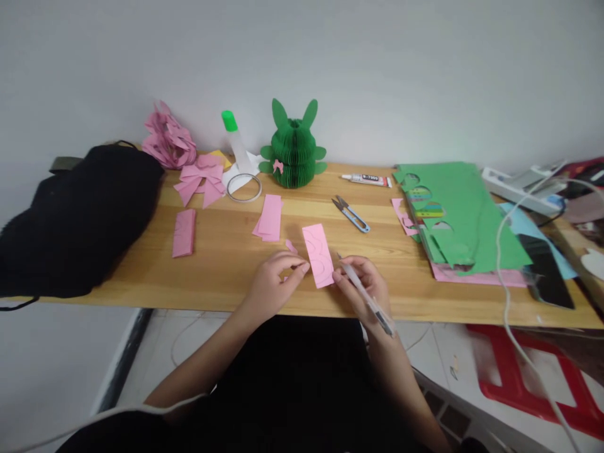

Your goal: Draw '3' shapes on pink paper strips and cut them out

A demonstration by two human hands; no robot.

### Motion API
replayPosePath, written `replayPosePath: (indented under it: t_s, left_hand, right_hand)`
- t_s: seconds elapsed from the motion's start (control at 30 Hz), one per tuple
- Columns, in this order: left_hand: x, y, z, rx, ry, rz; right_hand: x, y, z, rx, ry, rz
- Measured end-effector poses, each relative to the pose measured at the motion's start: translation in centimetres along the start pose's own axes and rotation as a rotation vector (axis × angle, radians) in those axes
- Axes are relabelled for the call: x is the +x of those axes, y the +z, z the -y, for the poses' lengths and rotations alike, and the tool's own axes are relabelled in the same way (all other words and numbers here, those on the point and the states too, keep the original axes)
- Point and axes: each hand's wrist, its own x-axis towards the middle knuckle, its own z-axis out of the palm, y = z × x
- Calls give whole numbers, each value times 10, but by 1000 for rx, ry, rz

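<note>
A folded pink paper strip (pixel 318 251) with curved pencil-like lines lies tilted between my hands. My left hand (pixel 278 280) has thumb and forefinger pinched together just beside the strip's left edge; whatever they hold, if anything, is too small to make out. A clear-barrelled pen (pixel 363 289) rests slantwise in my right hand (pixel 370 286), its tip pointing up and away from the paper. The right thumb touches the strip's lower right corner. A small pink scrap (pixel 291 246) is just beyond my left fingers.
Beyond are pink strips (pixel 270 217), thread snips (pixel 350 214), a glue tube (pixel 367 180), a tape ring (pixel 244 187), a glue bottle (pixel 238 145) and a green paper rabbit (pixel 293 151). Green paper (pixel 472 214) lies right, a black bag (pixel 85 220) left. A white cable (pixel 503 277) crosses the right side.
</note>
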Motion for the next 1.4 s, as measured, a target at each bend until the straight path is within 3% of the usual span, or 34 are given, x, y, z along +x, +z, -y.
replayPosePath:
  t_s: [0.13,0.23,0.33,0.5,0.57,0.63,0.87,1.0,1.27,1.4]
  left_hand:
    - [3,-1,-5,-42,-116,21]
    - [4,-17,1,20,-213,7]
    - [7,-59,20,146,-351,-65]
    - [12,-152,56,401,-613,-150]
    - [14,-177,67,464,-690,-102]
    - [16,-189,74,499,-741,-23]
    - [26,-190,84,661,-825,184]
    - [28,-183,75,813,-842,201]
    - [34,-145,51,1010,-829,218]
    - [38,-146,46,1053,-835,255]
  right_hand:
    - [2,7,-3,25,-11,42]
    - [7,12,-10,16,-36,48]
    - [13,12,-18,-21,-76,18]
    - [18,10,-30,-103,-112,-14]
    - [17,10,-32,-142,-124,0]
    - [16,10,-32,-182,-128,14]
    - [15,11,-29,-204,-137,21]
    - [15,10,-29,-214,-144,25]
    - [14,10,-27,-249,-145,27]
    - [14,9,-28,-256,-148,32]
